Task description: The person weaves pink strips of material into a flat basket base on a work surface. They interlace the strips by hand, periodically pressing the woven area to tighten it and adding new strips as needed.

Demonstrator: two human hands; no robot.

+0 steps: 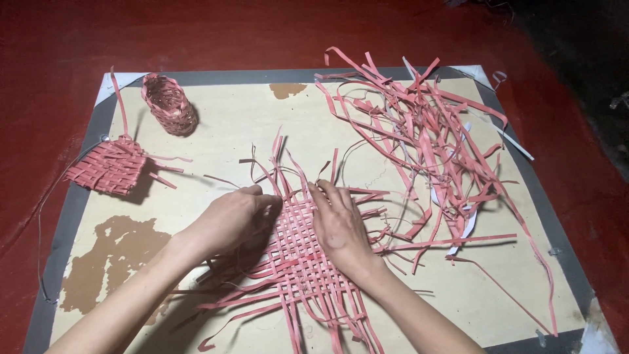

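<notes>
1. The person's left hand (232, 219) is curling its fingers around the left edge of a pink woven mat (298, 252) lying at the middle of the board (216, 124).
2. The right hand (337, 223) is pressing flat on the mat, fingers spread open.
3. Loose pink strips (419, 131) are lying at the right (a tangled heap).
4. A small woven basket (170, 105) and another woven piece (111, 167) are sitting far left.

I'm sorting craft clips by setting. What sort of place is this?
Probably a home or small-workshop weaving spot on the floor: a worn pale board lies on a red floor, with a heap of loose pink strips, a small finished basket, and both hands on a half-woven mat.
</notes>
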